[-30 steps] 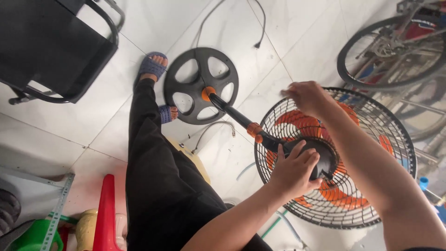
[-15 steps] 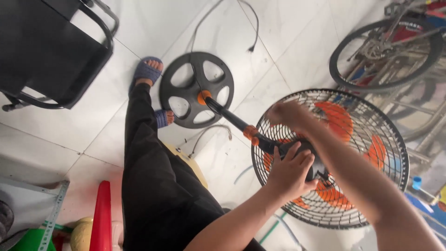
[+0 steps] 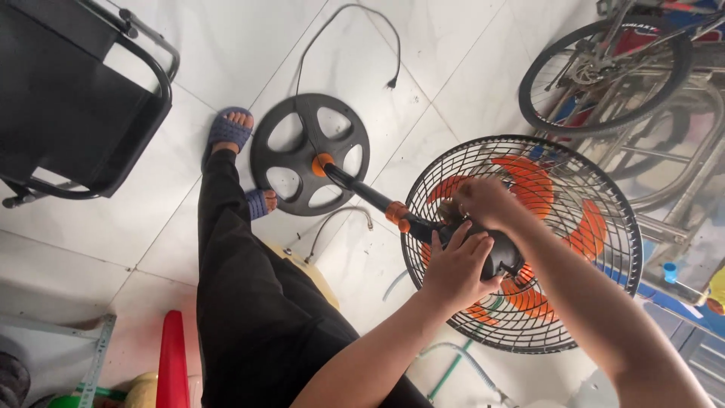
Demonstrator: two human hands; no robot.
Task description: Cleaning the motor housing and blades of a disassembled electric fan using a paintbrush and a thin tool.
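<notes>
Pedestal fan (image 3: 521,242) tipped over above the white tiled floor (image 3: 453,68), round black wire guard (image 3: 604,196) facing up, orange blades (image 3: 529,181) visible through it. Black motor housing (image 3: 498,253) at the guard's centre, joined to a black pole (image 3: 359,189) with orange collars, ending in a round black spoked base (image 3: 310,155) lying toward the floor's upper middle. Left hand (image 3: 453,268) spread and pressed on the motor housing, fingers wrapped over its near side. Right hand (image 3: 483,202) just above, fingers bunched at the housing's upper edge against the guard; whether pinching anything cannot be told. Hands close together, nearly touching.

Black power cord (image 3: 347,30) with plug trailing beyond the base. Black trouser leg and blue sandals (image 3: 230,128) beside the base. Black folding chair (image 3: 75,98) at the upper left. Bicycle wheel (image 3: 604,72) at the upper right, close behind the guard. Red plastic piece (image 3: 172,363) at the lower left. Loose hose (image 3: 468,363) under the guard's lower rim.
</notes>
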